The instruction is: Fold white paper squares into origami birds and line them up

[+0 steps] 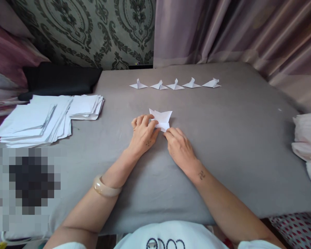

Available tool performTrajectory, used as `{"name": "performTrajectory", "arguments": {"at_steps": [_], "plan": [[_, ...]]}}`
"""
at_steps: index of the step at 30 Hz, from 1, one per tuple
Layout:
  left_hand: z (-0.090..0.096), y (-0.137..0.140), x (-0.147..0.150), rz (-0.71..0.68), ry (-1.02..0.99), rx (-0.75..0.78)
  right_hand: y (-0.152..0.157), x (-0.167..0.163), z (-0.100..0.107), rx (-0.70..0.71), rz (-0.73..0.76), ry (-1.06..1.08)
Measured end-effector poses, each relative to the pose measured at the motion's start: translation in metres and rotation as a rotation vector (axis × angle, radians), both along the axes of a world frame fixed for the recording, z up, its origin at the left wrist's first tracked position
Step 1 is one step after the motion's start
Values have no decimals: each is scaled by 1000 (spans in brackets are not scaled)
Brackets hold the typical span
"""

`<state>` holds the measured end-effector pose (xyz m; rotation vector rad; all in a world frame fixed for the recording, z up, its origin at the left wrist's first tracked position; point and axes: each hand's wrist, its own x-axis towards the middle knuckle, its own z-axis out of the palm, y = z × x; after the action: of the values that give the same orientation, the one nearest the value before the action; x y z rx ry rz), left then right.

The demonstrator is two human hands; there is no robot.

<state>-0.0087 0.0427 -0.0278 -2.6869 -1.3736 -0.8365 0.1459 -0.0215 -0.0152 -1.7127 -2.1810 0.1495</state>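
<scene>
A partly folded sheet of white paper (pixel 162 118) lies at the middle of the table, its far corners standing up in points. My left hand (pixel 144 133) grips its left side, with the fingers curled over the paper and the thumb near the front. At the near right corner, my right hand (pixel 180 147) pinches the paper's edge. The fingertips hide part of the near folds. Beyond both hands, several folded white paper figures, one of them a middle figure (pixel 175 85), sit in a row with upright points.
Stacks of white paper (pixel 33 121) lie at the left, with a smaller stack (pixel 85 106) beside them. Behind is a black cloth-like item (pixel 62 79). White bundled material (pixel 308 138) sits at the right edge. Curtains (pixel 186 31) hang behind the grey-covered table (pixel 238 138).
</scene>
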Motion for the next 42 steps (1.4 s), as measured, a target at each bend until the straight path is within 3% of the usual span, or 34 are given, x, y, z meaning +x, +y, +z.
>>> {"name": "performTrajectory", "arguments": {"at_steps": [7,15,21,33,42], "plan": [[3,0,1,6,-38,-43,-5,-7,4,-48,-50,-44],[0,0,-4,219,-151,-156,-1,-5,-4,-33,-39,-43],[0,0,-2,22,-127,-269,3,-1,-4,-62,-1,-33],[2,-6,-5,-191,104,-71,1,7,7,-145,26,60],[6,-10,-5,-255,203,-40,-1,22,16,-212,54,133]]}}
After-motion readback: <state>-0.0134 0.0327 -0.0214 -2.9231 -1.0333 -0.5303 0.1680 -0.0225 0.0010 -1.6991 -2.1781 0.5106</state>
